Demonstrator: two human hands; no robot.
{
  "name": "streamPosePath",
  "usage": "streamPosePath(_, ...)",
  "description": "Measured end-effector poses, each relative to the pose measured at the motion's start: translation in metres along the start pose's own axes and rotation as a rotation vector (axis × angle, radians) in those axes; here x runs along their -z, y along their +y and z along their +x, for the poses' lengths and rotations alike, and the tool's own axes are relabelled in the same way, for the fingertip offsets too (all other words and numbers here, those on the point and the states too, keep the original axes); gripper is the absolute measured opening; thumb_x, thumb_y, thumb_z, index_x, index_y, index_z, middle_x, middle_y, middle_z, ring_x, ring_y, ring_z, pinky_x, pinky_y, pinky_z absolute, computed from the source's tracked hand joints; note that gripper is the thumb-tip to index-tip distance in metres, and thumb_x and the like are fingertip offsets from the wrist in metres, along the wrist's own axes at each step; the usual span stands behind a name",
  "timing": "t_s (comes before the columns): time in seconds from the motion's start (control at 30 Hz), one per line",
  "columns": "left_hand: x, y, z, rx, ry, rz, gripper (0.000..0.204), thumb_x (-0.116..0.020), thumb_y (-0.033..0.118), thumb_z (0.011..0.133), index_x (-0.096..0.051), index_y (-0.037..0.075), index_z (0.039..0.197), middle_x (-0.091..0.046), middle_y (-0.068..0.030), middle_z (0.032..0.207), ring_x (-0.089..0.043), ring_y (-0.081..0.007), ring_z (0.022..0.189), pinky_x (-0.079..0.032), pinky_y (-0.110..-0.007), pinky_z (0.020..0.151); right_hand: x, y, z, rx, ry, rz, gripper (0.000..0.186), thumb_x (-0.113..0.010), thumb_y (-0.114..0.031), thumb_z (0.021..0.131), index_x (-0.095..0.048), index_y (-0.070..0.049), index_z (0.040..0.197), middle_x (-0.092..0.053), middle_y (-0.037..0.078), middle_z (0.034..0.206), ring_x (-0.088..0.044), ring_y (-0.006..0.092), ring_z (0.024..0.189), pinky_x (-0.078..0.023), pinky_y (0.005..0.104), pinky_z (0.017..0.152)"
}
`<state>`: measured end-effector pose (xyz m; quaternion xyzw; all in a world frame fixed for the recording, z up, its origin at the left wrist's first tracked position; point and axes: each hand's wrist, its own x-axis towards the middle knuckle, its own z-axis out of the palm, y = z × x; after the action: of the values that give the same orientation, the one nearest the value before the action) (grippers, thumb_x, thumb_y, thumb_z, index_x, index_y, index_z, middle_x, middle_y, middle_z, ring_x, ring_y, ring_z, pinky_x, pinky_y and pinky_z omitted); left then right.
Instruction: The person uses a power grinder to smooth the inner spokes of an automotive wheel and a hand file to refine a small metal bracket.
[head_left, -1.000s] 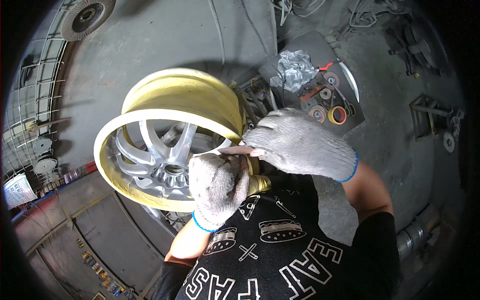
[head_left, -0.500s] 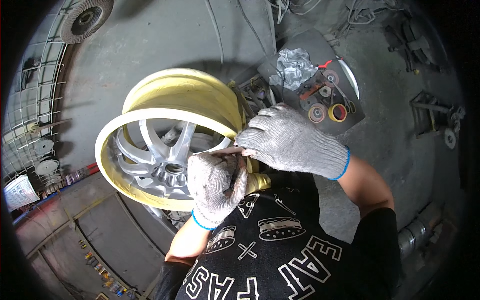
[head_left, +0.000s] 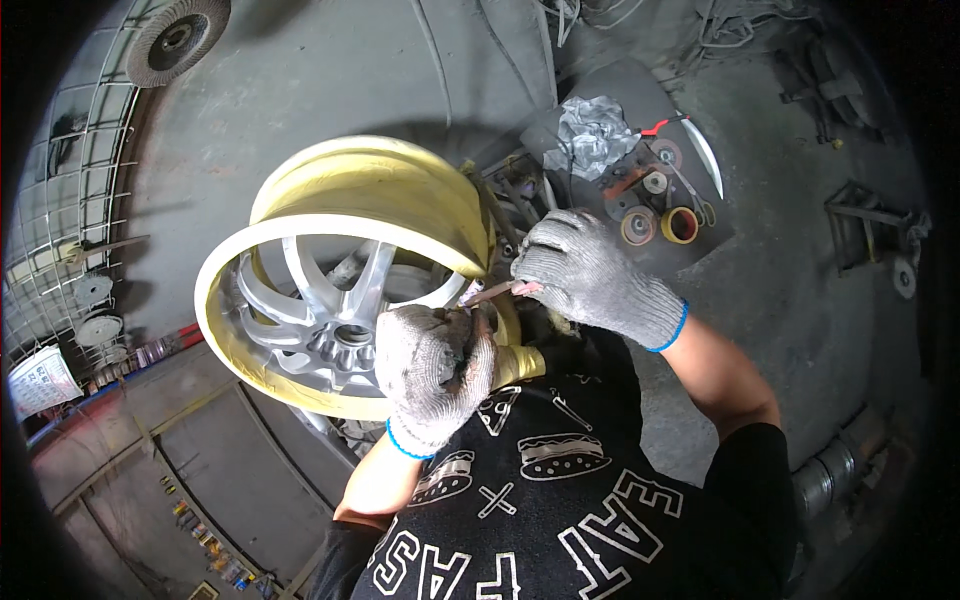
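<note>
1. Our right grip point(head_left: 590, 272) pinches one end of a thin brown strip point(head_left: 490, 294)
2. Our left grip point(head_left: 432, 375) is clenched, apparently on the strip's other end, perhaps to hold it straight; the curled fingers hide the rest
3. Beside it tilts the silver wheel point(head_left: 372, 282), partly covered by that glove; its yellow covering point(head_left: 375, 190) probably shields the metal
4. Beyond our right hand, a dark board point(head_left: 625, 85) bears scissors point(head_left: 690, 189), a tape roll point(head_left: 679, 240) and crumpled silvery sheeting point(head_left: 595, 135)

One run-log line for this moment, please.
left hand: curled, contents unclear | right hand: pinching brownish strip | nearby: yellow-and-silver wheel
</note>
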<state>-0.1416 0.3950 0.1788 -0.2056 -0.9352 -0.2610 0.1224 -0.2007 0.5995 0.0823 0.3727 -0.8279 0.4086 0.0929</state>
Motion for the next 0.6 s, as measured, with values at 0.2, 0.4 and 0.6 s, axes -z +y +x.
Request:
streamPosePath(0.2,-0.004,-0.009,-0.003,-0.021,0.036,-0.035,0.015,-0.081,-0.004,0.075,-0.069,0.001,0.081,-0.059,-0.011,0.076,-0.058,-0.0275,0.067,-0.049,-0.037,0.062,0.002,-0.007,0.001,0.02,0.066,0.028,0.02,-0.073,-0.027,0.088,-0.073,-0.01,0.098,-0.066,0.005,0.092,-0.065,0.0252,0.089,-0.053,0.0415,0.085)
streamPosePath(0.4,-0.005,-0.003,-0.003,-0.012,-0.033,0.13,0.015,-0.083,0.002,0.074,-0.072,0.003,0.084,-0.061,-0.0116,0.079,-0.061,-0.0294,0.073,-0.05,-0.04,0.067,0.005,-0.018,0.007,-0.022,-0.069,0.065,0.025,-0.077,-0.029,0.086,-0.073,-0.007,0.097,-0.069,0.008,0.097,-0.066,0.0286,0.099,-0.051,0.0444,0.09)
streamPosePath(0.6,-0.007,-0.008,-0.007,-0.022,-0.03,0.145,0.012,-0.083,0.008,0.075,-0.076,0.003,0.084,-0.061,-0.0117,0.079,-0.06,-0.0285,0.073,-0.048,-0.039,0.066,0.008,-0.016,0.02,0.06,-0.063,0.052,0.023,-0.069,-0.027,0.09,-0.071,-0.011,0.107,-0.067,0.005,0.089,-0.067,0.0243,0.088,-0.053,0.0416,0.086)
